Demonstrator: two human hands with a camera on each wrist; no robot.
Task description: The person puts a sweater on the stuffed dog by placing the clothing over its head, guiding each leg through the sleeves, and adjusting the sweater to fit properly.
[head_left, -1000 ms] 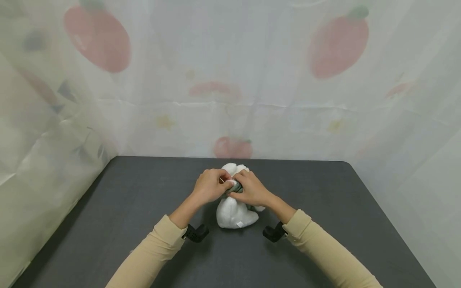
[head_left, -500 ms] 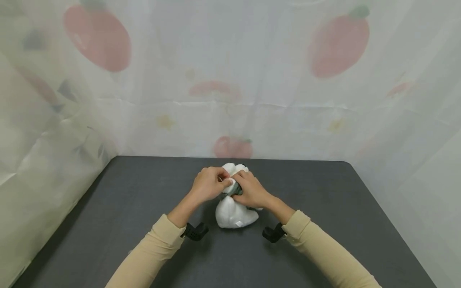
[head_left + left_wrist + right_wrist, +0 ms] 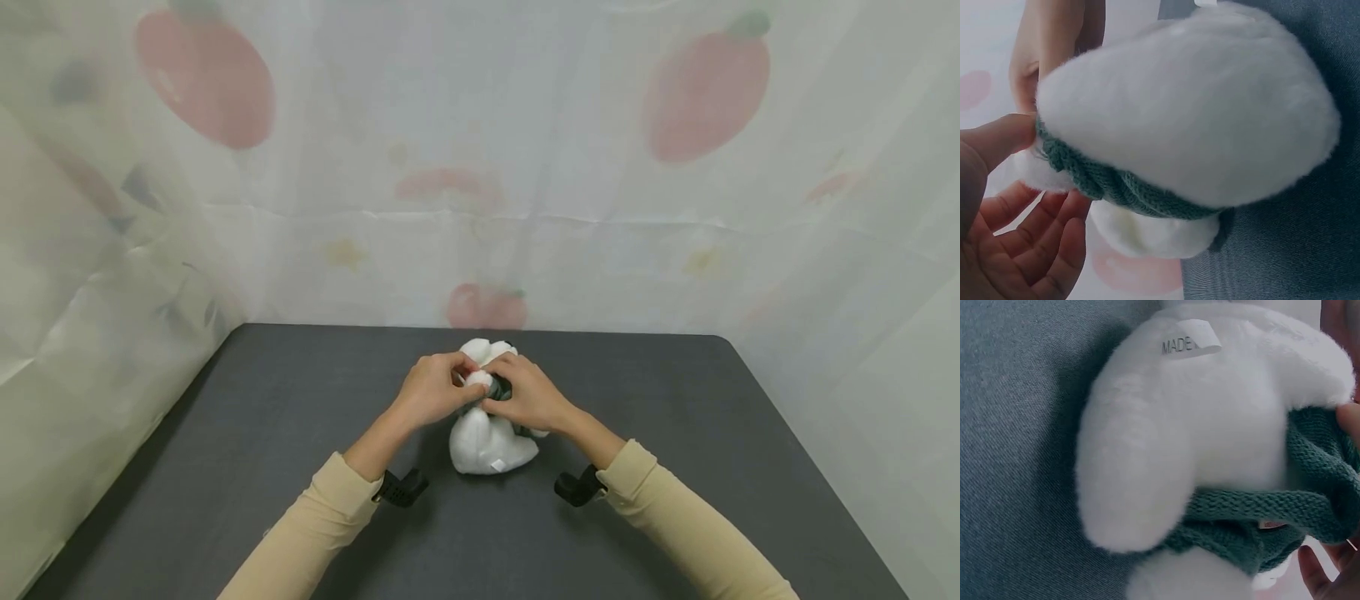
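White sewn tag [image 3: 1190,342], right wrist view only

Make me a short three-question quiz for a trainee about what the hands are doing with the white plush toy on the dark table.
1. True or false: both hands are on the plush toy.
2. What colour is the knitted piece round the toy? A) red B) green C) yellow
3. Fill in: the sewn label on the toy shows the word "____".

Key
1. True. The left hand and the right hand meet at the toy's upper part, above the table.
2. B. It is green knit, wrapped round the white fur.
3. "MADE"; the rest of the label is folded out of view.
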